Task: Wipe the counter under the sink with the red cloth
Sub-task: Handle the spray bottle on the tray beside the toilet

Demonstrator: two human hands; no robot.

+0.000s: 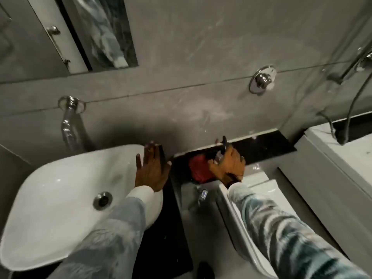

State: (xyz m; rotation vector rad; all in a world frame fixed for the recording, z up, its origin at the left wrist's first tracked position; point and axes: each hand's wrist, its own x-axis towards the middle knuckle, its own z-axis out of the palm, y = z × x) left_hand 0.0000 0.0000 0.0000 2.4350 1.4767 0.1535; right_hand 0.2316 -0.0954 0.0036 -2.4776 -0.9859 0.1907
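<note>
The red cloth [198, 170] lies bunched on the black counter [269, 142], just right of the white sink basin [60, 188]. My right hand [227, 166] presses down on the cloth's right part, fingers spread toward the wall. Spread flat with its fingers apart, my left hand [152, 171] rests on the basin's right rim and holds nothing. A strip of the same black counter [167, 222] runs down beside the basin under my left sleeve.
A chrome spout [69, 121] comes out of the grey wall above the basin. A round chrome knob [261, 78] sits on the wall to the right. A white toilet [259, 190] lies under my right forearm. A mirror [100, 31] hangs top left, hoses far right.
</note>
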